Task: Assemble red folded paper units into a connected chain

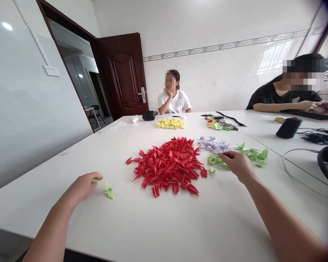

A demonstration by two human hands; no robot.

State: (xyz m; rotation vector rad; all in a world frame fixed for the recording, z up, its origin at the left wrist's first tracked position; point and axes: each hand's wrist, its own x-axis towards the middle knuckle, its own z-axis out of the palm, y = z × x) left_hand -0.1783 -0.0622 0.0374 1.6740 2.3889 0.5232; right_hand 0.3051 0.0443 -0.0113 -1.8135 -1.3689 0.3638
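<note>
My left hand (83, 188) rests on the white table with a small piece of green paper (96, 180) pinched at its fingertips. A green origami crane (108, 191) lies just to the right of those fingers. My right hand (237, 165) hangs low over a scatter of green paper cranes (251, 154), its fingertips close to them and to a pile of pale lilac cranes (213, 145). I cannot tell whether those fingers hold anything. A large heap of red paper cranes (166, 163) lies between my hands.
Farther along the white table (153, 225) lie yellow paper cranes (170, 123), mixed cranes with black strings (221, 123), and a dark spool (289, 127). A person in a white shirt (174, 102) sits at the far side. A person in black (284, 96) works at the right.
</note>
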